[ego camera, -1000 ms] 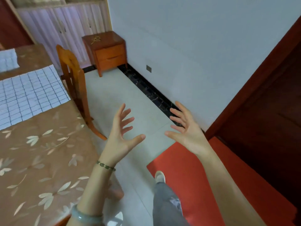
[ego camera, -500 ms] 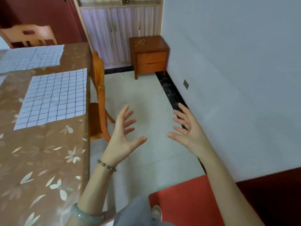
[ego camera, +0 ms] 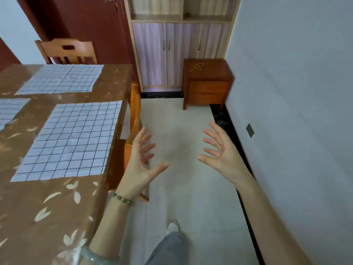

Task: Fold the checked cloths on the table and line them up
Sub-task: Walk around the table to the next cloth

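- Your view swung left, so the table (ego camera: 57,217) filled far more of the frame than a second before.
- Three cloths showed on it, all flat and unfolded: the near cloth (ego camera: 72,140) at the table's right edge, the far cloth (ego camera: 61,78) beyond it, and the third cloth (ego camera: 9,109) cut off at the left.
- Your left hand (ego camera: 141,159) and right hand (ego camera: 221,155) stayed raised over the floor (ego camera: 181,115), fingers spread and holding nothing, apart from every cloth.
- Folding had likely not begun; the near cloth looked the easiest to reach first.
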Tool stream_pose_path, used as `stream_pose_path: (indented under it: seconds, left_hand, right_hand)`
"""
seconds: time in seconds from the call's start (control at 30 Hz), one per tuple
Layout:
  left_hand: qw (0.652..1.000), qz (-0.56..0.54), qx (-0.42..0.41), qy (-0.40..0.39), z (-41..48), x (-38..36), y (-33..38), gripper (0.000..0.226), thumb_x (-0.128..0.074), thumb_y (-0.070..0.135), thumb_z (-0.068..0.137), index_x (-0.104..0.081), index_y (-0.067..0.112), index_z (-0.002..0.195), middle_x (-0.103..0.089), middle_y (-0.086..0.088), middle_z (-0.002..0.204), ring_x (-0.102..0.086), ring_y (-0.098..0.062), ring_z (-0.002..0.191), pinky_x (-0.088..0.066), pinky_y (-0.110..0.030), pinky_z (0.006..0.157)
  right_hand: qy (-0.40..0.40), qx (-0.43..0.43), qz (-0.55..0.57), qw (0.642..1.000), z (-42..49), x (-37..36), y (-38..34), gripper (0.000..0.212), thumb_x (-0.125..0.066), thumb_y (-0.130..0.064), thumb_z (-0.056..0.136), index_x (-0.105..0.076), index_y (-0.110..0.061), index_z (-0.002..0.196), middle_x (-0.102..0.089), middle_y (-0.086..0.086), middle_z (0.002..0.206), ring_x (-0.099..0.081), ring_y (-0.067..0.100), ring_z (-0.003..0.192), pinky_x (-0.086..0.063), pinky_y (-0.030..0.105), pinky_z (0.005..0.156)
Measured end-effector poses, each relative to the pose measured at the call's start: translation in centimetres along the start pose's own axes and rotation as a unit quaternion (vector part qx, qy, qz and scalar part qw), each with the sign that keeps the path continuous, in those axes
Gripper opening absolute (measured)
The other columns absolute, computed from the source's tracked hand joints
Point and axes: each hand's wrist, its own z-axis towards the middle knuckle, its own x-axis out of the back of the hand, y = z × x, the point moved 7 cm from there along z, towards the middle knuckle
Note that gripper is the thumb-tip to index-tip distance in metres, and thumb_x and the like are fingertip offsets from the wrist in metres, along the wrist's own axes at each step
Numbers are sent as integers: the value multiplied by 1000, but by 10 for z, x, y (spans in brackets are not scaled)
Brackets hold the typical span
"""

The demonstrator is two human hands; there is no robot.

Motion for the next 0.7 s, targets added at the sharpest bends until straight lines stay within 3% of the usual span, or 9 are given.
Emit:
stream_pose_path:
  seconds: [0.2,0.33,0.47,0.57,0.7]
  left_hand:
    - [999,10,-5,31,98,21,-3,108,-77,53,63,-14,38,148,-32,7,149,-44,-8,129,-42,-43,106]
    - [999,15,-1,49,143,36,-9,104,-78,46,64,-14,39,147,-33,6,149,-45,-9,128,-43,-43,105]
    - [997,24,13,77,183,49,-20,105,-81,35,69,-13,37,148,-32,7,150,-44,-5,129,-41,-39,107]
    - [992,26,22,117,211,60,-32,104,-81,36,68,-15,37,148,-35,10,147,-42,-5,131,-41,-33,107]
    - [986,11,39,161,254,73,-47,102,-77,47,62,-18,44,145,-36,25,139,-43,9,124,-42,-11,95]
  right_hand:
    - [-28,11,7,1000,113,-3,-13,91,-77,1,73,-28,-33,142,-44,-2,141,-48,7,125,-44,32,103]
    - [-47,16,7,999,168,-7,-18,91,-80,-3,72,-28,-37,139,-43,-1,142,-47,11,126,-42,39,106]
    - [-68,14,-6,998,224,-13,-21,93,-79,-21,64,-27,-41,138,-43,-2,142,-47,10,126,-43,41,105]
    - [-97,22,-8,995,267,-23,-21,91,-81,-11,70,-27,-43,136,-42,1,144,-46,15,128,-41,46,106]
    - [-146,28,-16,989,333,-39,-20,93,-79,-6,73,-25,-38,141,-41,1,145,-44,15,129,-40,43,107]
